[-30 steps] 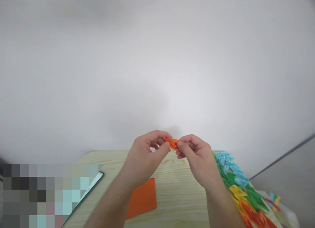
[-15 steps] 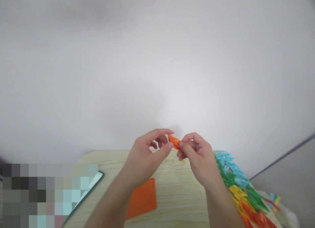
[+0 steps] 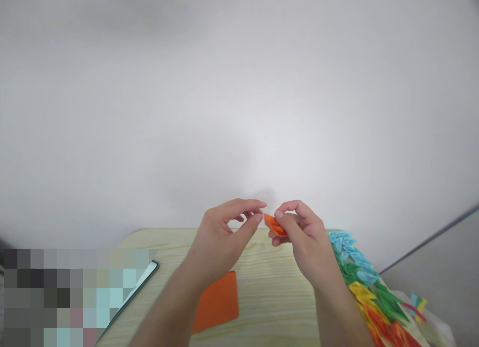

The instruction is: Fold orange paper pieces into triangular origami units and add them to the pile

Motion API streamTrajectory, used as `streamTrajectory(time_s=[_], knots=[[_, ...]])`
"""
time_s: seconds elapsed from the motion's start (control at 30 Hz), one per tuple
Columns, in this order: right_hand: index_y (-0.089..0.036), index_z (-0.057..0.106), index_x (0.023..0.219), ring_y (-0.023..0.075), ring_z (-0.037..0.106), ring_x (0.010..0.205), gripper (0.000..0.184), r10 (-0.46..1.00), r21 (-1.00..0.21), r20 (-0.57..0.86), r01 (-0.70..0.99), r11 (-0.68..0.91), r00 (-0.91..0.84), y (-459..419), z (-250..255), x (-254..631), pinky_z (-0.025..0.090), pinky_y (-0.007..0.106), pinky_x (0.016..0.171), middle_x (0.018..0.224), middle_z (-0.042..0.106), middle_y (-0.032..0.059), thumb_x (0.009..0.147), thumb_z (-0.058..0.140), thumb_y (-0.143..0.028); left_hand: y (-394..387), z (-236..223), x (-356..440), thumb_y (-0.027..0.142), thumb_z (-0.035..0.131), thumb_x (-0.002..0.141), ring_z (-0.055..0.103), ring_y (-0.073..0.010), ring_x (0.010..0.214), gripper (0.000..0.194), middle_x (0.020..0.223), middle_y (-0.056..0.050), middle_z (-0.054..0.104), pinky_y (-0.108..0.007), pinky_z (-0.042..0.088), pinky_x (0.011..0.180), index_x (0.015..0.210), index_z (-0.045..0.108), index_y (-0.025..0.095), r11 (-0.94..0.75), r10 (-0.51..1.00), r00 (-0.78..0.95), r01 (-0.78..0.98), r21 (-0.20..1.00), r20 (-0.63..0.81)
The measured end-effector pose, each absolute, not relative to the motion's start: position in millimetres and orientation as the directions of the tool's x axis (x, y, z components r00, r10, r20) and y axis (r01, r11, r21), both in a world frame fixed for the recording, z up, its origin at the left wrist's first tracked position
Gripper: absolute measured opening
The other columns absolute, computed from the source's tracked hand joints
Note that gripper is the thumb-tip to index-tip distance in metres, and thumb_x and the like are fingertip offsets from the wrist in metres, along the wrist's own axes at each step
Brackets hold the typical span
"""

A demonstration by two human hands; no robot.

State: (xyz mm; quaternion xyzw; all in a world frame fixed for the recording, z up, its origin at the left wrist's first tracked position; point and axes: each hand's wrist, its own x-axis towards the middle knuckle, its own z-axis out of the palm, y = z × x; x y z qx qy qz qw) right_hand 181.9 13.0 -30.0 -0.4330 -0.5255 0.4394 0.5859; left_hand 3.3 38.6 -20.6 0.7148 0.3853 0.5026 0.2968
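Note:
Between the thumb and fingers of my right hand [image 3: 301, 224] is a small folded piece of orange paper [image 3: 275, 225], held above the table's far edge. Its pointed end faces left, and my right fingers hide part of it. My left hand [image 3: 228, 232] is just to the left of the piece, thumb and forefinger apart with nothing visible between them. Below my left wrist lies a flat orange paper sheet [image 3: 219, 304], partly covered by the forearm.
Folded paper pieces in blue [image 3: 350, 249], green [image 3: 387, 297], yellow [image 3: 362, 293] and orange [image 3: 389, 327] line the table's right side. A dark-edged device [image 3: 144, 282] lies at left, partly pixelated. A pale wall [image 3: 239, 112] rises behind the wooden table [image 3: 277, 297].
The folded orange paper has moved slightly right and down in my right hand. My left fingertips, earlier around its left end, are now apart from it.

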Motion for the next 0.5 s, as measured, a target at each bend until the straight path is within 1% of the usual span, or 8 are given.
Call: streamTrajectory(time_s=[0.1, 0.2, 0.3, 0.4, 0.5], knots=[[-0.023, 0.063, 0.098, 0.0147, 0.061, 0.06, 0.024, 0.967, -0.965, 0.251, -0.074, 0.253, 0.039, 13.1, -29.8, 181.2, 0.052, 0.029, 0.059, 0.072, 0.068, -0.0018, 0.095, 0.07, -0.046, 38.7, -21.6, 5.2, 0.031, 0.068, 0.095, 0.07, -0.0157, 0.094, 0.018, 0.103, 0.002, 0.079, -0.028, 0.053, 0.086, 0.108, 0.08, 0.031, -0.536, 0.843, 0.221, 0.261, 0.803, 0.491], [-0.023, 0.063, 0.097, 0.0142, 0.061, 0.057, 0.023, 0.964, -0.962, 0.264, -0.066, 0.265, 0.033, 14.0, -30.7, 180.0, 0.051, 0.029, 0.058, 0.07, 0.065, -0.0032, 0.095, 0.069, -0.045, 38.8, -22.9, 8.4, 0.031, 0.069, 0.094, 0.07, -0.0154, 0.09, 0.016, 0.101, 0.001, 0.078, -0.027, 0.053, 0.082, 0.106, 0.079, 0.029, -0.512, 0.858, 0.187, 0.247, 0.823, 0.478], [-0.024, 0.063, 0.098, 0.0147, 0.06, 0.057, 0.021, 0.95, -0.954, 0.292, -0.042, 0.298, 0.107, 15.5, -32.7, 178.2, 0.051, 0.029, 0.058, 0.068, 0.065, -0.0034, 0.096, 0.069, -0.043, 38.9, -23.3, 10.6, 0.033, 0.069, 0.093, 0.07, -0.0157, 0.086, 0.013, 0.094, 0.001, 0.077, -0.027, 0.053, 0.077, 0.099, 0.078, 0.025, -0.462, 0.886, 0.156, 0.21, 0.862, 0.437], [-0.024, 0.062, 0.101, 0.0157, 0.06, 0.059, 0.019, 0.92, -0.942, 0.331, 0.009, 0.337, 0.21, 16.7, -34.8, 176.3, 0.051, 0.029, 0.059, 0.067, 0.066, -0.0034, 0.096, 0.068, -0.041, 37.7, -22.3, 11.6, 0.034, 0.069, 0.093, 0.068, -0.0163, 0.083, 0.014, 0.088, 0.0, 0.074, -0.025, 0.051, 0.07, 0.093, 0.075, 0.022, -0.425, 0.901, 0.172, 0.177, 0.888, 0.397], [-0.024, 0.063, 0.101, 0.016, 0.062, 0.064, 0.018, 0.872, -0.92, 0.391, 0.094, 0.381, 0.294, 16.9, -36.5, 174.4, 0.051, 0.029, 0.062, 0.075, 0.069, -0.0015, 0.095, 0.069, -0.04, 35.7, -20.8, 13.4, 0.036, 0.07, 0.092, 0.067, -0.0155, 0.079, 0.015, 0.085, 0.0, 0.072, -0.024, 0.05, 0.065, 0.091, 0.075, 0.022, -0.41, 0.902, 0.211, 0.146, 0.9, 0.376]])
